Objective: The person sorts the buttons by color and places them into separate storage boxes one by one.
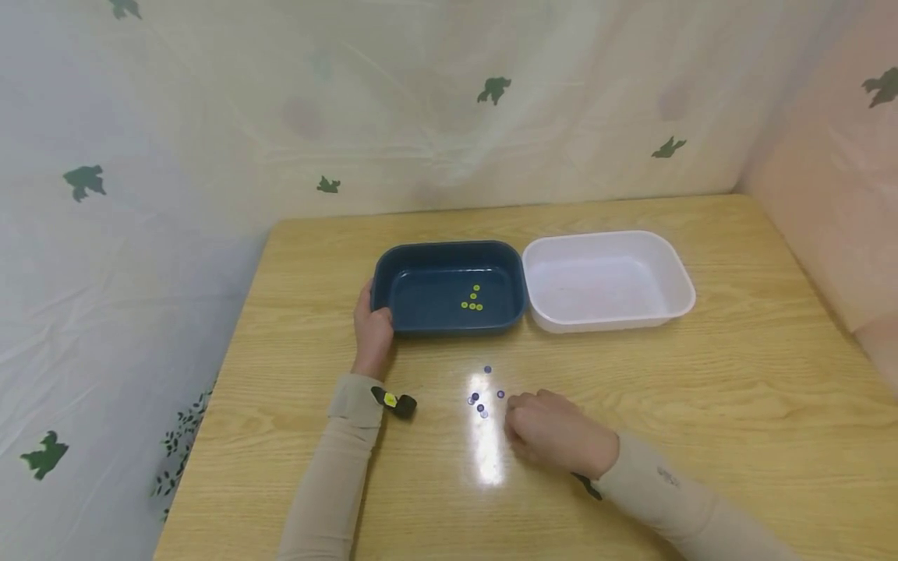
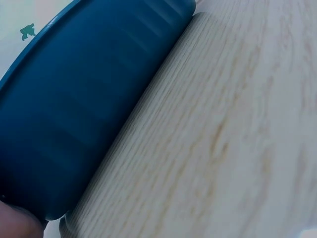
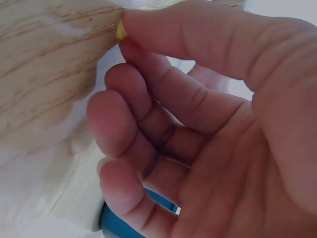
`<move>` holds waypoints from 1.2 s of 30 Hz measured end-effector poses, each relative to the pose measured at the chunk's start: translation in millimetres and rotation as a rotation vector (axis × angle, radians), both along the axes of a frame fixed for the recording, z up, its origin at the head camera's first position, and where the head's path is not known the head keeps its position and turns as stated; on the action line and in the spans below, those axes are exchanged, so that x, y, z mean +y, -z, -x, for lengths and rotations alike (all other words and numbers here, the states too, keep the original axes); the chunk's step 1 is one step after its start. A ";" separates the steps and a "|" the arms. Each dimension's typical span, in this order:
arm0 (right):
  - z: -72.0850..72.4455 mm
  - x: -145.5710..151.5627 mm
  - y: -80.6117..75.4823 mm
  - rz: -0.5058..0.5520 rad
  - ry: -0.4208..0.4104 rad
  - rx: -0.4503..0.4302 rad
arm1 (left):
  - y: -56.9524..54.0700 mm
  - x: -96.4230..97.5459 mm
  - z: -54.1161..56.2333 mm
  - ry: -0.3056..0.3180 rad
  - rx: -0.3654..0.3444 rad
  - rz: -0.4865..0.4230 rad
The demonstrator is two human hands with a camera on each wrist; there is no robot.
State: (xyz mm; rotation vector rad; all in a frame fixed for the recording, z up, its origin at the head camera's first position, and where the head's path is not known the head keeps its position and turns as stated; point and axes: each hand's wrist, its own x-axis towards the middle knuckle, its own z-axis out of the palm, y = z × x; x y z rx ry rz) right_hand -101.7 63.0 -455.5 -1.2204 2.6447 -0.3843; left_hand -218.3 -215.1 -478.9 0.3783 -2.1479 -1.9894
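Note:
My left hand (image 1: 374, 335) grips the left end of a dark blue tray (image 1: 449, 329), thumb over the rim and fingers along the outside. Several small yellow buttons (image 1: 473, 296) lie inside it, toward the right. In the right wrist view, my right hand (image 3: 168, 109) pinches a small yellow button (image 3: 121, 29) between thumb and index finger, its other fingers curled. The head view hides that piece; there the hand is low over the table, just right of several small purple-blue buttons (image 1: 480, 407). The left wrist view shows the tray's outer wall (image 2: 89, 99).
A white tray (image 1: 610, 322) stands directly right of the blue one, their rims almost touching. Both sit toward the back of the wooden table (image 1: 295, 467). A pale curtain (image 1: 421, 109) with green bird-like shapes hangs behind and at both sides.

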 end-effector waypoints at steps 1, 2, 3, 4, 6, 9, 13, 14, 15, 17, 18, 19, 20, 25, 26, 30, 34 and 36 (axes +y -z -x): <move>-0.8 -1.5 -0.3 -0.013 0.004 0.016 | 4.2 -0.6 1.5 -0.005 0.004 0.001; -1.4 -3.0 -0.7 -0.030 0.004 0.035 | 9.1 -1.7 3.7 -0.009 0.006 0.005; -2.4 -4.5 -1.8 -0.048 0.006 0.050 | 9.2 -1.5 3.7 -0.012 0.003 0.006; -3.5 -5.7 -3.0 -0.067 0.003 0.067 | 9.4 -1.6 3.8 -0.015 0.002 0.007; -5.4 -7.8 -5.0 -0.101 -0.010 0.107 | 9.8 -1.6 4.1 -0.018 -0.001 0.010; -7.6 -8.9 -7.6 -0.144 -0.027 0.149 | 9.9 -1.4 4.3 -0.020 0.002 0.013; -8.6 -9.1 -8.0 -0.180 -0.052 0.212 | 9.6 -0.9 4.0 -0.027 0.005 0.017; -8.7 -9.1 -7.8 -0.184 -0.060 0.230 | 9.6 -0.8 3.9 -0.027 0.005 0.018; -8.8 -8.9 -7.1 -0.187 -0.065 0.245 | 9.5 -0.8 3.7 -0.026 0.006 0.017; -9.0 -8.5 -5.6 -0.186 -0.078 0.274 | 9.5 -0.9 3.8 -0.026 0.009 0.019; -9.2 -8.2 -4.9 -0.185 -0.083 0.286 | 9.6 -1.0 3.8 -0.024 0.010 0.020; -9.3 -8.0 -4.0 -0.182 -0.087 0.295 | 9.7 -1.1 3.9 -0.024 0.010 0.021; -9.4 -7.9 -3.5 -0.181 -0.091 0.302 | 9.9 -1.3 4.1 -0.023 0.010 0.022; -8.5 -7.5 -2.8 -0.197 -0.095 0.296 | 10.5 -1.5 4.6 -0.022 0.011 0.034; -8.2 -7.4 -3.8 -0.209 -0.089 0.281 | 10.4 -1.4 4.5 -0.020 0.012 0.036; -5.1 -5.9 -8.6 -0.237 -0.055 0.233 | 9.1 -0.8 4.3 -0.017 0.019 0.030; -0.4 -3.6 -15.3 -0.217 -0.028 0.219 | 8.6 -1.0 4.0 -0.016 0.026 0.016; 2.2 -2.6 -19.1 -0.189 -0.027 0.217 | 8.9 -1.2 4.1 -0.016 0.024 0.016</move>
